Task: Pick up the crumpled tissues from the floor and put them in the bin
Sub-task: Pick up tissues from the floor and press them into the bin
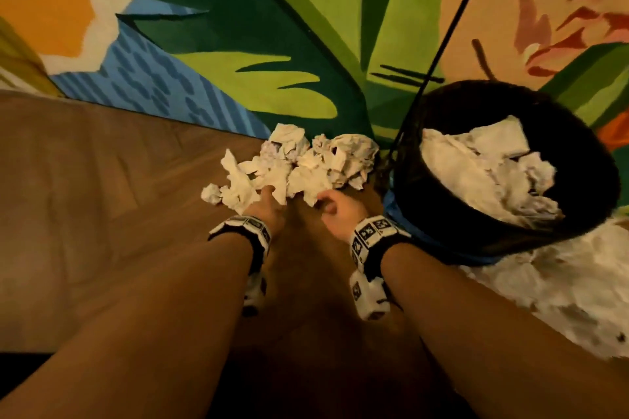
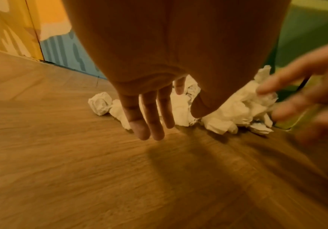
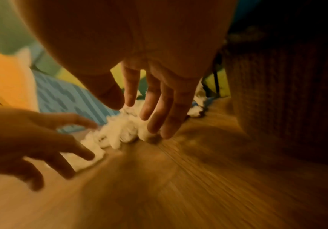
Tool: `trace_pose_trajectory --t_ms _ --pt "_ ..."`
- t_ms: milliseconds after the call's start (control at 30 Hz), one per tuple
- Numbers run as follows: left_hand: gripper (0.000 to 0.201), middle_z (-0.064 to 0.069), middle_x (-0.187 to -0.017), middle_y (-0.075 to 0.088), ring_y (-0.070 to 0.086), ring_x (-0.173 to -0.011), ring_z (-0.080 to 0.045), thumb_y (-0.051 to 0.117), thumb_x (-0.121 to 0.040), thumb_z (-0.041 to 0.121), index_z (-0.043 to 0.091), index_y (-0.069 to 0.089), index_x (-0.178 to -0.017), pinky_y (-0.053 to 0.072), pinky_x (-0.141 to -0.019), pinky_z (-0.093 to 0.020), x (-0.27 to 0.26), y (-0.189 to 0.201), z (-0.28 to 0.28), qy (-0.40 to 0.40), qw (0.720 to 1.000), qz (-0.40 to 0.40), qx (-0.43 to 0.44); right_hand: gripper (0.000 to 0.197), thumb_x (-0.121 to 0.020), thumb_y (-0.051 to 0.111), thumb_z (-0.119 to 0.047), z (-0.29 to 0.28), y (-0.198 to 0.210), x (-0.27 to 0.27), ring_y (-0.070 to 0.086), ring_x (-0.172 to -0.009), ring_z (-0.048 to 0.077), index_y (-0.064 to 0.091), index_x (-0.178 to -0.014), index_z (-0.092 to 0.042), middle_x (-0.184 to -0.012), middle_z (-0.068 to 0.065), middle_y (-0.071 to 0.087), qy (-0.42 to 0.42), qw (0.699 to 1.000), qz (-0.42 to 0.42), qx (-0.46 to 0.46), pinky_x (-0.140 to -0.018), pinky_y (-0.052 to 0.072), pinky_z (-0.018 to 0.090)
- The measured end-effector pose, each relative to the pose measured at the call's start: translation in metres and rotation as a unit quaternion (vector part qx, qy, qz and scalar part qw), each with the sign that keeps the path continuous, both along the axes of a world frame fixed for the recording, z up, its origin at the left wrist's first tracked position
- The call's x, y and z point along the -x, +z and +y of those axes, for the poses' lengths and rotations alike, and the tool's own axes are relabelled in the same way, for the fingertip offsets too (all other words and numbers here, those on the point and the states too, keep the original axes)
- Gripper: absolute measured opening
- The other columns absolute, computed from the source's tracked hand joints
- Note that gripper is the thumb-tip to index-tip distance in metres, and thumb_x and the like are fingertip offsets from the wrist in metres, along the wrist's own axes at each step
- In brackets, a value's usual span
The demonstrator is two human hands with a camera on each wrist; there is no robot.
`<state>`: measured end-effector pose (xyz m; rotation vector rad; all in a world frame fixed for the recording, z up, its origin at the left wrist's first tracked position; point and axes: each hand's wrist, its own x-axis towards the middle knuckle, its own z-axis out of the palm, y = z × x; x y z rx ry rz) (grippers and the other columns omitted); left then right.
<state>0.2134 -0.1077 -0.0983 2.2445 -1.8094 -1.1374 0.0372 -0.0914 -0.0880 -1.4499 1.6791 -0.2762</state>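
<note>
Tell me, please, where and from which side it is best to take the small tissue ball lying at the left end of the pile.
Probably pinch the small ball across its middle from above: it is compact, rounded, and its outer side is free, apart from the loose pile.

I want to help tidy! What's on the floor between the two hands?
Only bare wooden floor lies between the left hand and right hand, as the head view shows. The tissues lie just beyond their fingers.

tissues (image 1: 292,160): white, crumpled, heaped on floor | bin (image 1: 578,160): black, seemingly near-full
</note>
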Motion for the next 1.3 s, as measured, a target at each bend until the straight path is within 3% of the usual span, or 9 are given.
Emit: trace_pose_trajectory --t_ms 267,433,633,733,833,967,1133,1233,1300 --pt "0.075 -0.014 -0.124 0.061 0.064 -0.099 -0.030 0.050 -0.095 0.018 0.040 0.010 -0.153 0.055 -0.087 -0.040 0.008 -0.022 -0.021 -0.018 0.998 0.028 -0.046 0.072 -0.094 0.052 -0.020 -0.031 -0.032 0.013 0.056 -0.100 0.025 0.017 -0.152 -0.042 -0.140 0.012 0.050 0.028 0.998 0.047 -0.041 -0.080 0.049 0.030" --pt "0.050 -0.012 -0.126 0.062 0.061 -0.109 -0.031 0.049 -0.096 0.022 0.026 0.040 -0.145 0.052 -0.091 -0.039 0.002 -0.034 -0.029 -0.011 0.998 -0.056 0.015 0.060 -0.094 0.056 -0.023 -0.047 -0.033 0.013 0.040 -0.136 0.026 0.035 -0.150 -0.029 -0.153 0.006 0.038 0.038 0.997 0.065 -0.016 -0.111 0.034 0.028" --pt "0.020 -0.008 -0.107 0.062 0.061 -0.092 -0.025 0.060 -0.093 0.029 0.012 0.067 -0.101 0.048 -0.083 -0.032 -0.007 -0.043 -0.023 0.042 0.985 0.002 0.170 0.023 -0.085 0.073 -0.020 -0.038 -0.040 0.010 0.060 -0.084 0.010 0.072 -0.107 -0.014 -0.094 -0.001 0.069 -0.110 0.990 -0.035 0.082 -0.077 0.049 0.023" --pt "0.017 -0.007 -0.088 0.058 0.057 -0.081 -0.028 0.049 -0.097 0.025 0.010 0.053 -0.091 0.043 -0.070 -0.033 -0.001 -0.039 -0.021 0.166 0.957 0.064 0.231 0.019 -0.093 0.062 -0.020 -0.031 -0.043 0.006 0.063 -0.089 0.019 0.064 -0.110 -0.011 -0.102 0.007 0.066 -0.177 0.977 -0.083 0.083 -0.083 0.054 0.037" --pt "0.010 -0.001 -0.078 0.055 0.056 -0.074 -0.025 0.048 -0.098 0.021 0.013 0.045 -0.094 0.041 -0.067 -0.030 -0.004 -0.035 -0.024 0.261 0.923 0.110 0.260 0.015 -0.097 0.054 -0.021 -0.021 -0.045 0.002 0.065 -0.095 0.030 0.053 -0.109 -0.012 -0.106 0.013 0.062 -0.225 0.968 -0.103 0.046 -0.084 0.054 0.047" --pt "0.018 0.003 -0.083 0.056 0.054 -0.078 -0.019 0.041 -0.100 0.016 0.010 0.051 -0.113 0.041 -0.068 -0.025 -0.015 -0.030 -0.030 0.340 0.889 0.137 0.274 0.023 -0.089 0.051 0.005 -0.006 -0.046 0.006 0.058 -0.080 0.020 0.049 -0.094 -0.017 -0.091 0.004 0.059 -0.253 0.955 -0.127 0.088 -0.069 0.045 0.029" --pt "0.026 0.004 -0.069 0.054 0.052 -0.067 -0.017 0.065 -0.087 0.040 0.018 0.052 -0.077 0.039 -0.062 -0.025 -0.024 -0.038 -0.020 0.312 0.928 0.102 0.176 0.013 -0.095 0.052 -0.024 -0.009 -0.043 0.006 0.054 -0.094 0.022 0.058 -0.106 -0.019 -0.101 0.003 0.055 -0.255 0.961 -0.109 0.021 -0.078 0.042 0.030" --pt "0.028 0.000 -0.066 0.050 0.049 -0.066 -0.022 0.062 -0.085 0.014 0.019 0.042 -0.065 0.036 -0.057 -0.024 -0.024 -0.049 -0.013 0.250 0.955 0.051 0.151 0.008 -0.087 0.062 -0.017 -0.006 -0.045 0.004 0.063 -0.085 0.025 0.059 -0.094 -0.015 -0.087 0.003 0.061 -0.203 0.976 -0.035 0.071 -0.068 0.042 0.027" --pt "0.017 -0.005 -0.087 0.054 0.050 -0.078 -0.023 0.055 -0.090 0.010 0.017 0.047 -0.077 0.041 -0.069 -0.027 -0.019 -0.050 -0.010 0.212 0.963 0.045 0.159 0.018 -0.088 0.056 -0.004 -0.006 -0.048 0.000 0.064 -0.089 0.028 0.059 -0.099 -0.018 -0.096 0.006 0.062 -0.152 0.983 0.010 0.103 -0.067 0.043 0.026"
